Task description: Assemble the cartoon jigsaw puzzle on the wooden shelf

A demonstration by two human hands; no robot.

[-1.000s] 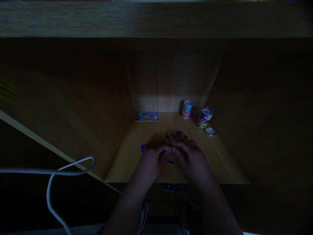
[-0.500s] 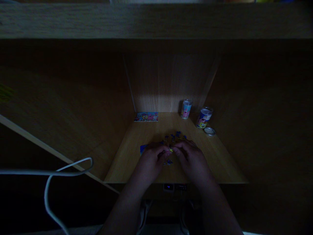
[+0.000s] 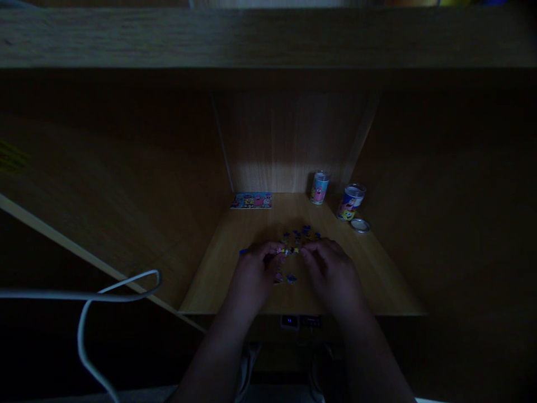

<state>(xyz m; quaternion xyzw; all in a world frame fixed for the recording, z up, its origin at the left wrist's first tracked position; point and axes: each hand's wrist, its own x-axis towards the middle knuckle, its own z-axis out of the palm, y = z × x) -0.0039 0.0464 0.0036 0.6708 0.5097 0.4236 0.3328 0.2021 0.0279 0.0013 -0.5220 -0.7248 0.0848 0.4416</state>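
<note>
Between my two hands is a small strip of joined jigsaw puzzle pieces (image 3: 288, 251), pink, yellow and dark. My left hand (image 3: 255, 275) pinches its left end between thumb and fingers. At the right end, my right hand (image 3: 331, 270) closes thumb and fingertips on the yellow part. Several loose blue puzzle pieces (image 3: 306, 230) lie on the wooden shelf (image 3: 210, 285) just beyond the hands. Another puzzle piece (image 3: 291, 277) rests below them, near my left thumb. A bit of blue shows behind my left hand, mostly covered.
A cartoon picture card (image 3: 251, 200) lies at the back left. Two cartoon-printed cans, a light blue can (image 3: 319, 187) and a dark blue can (image 3: 351, 202), stand at the back right beside a round lid (image 3: 359, 225). A white cable (image 3: 126, 296) hangs at left.
My hands have moved slightly apart, and more of the joined pieces shows between them. The left hand has shifted a little left, uncovering a piece below it.
</note>
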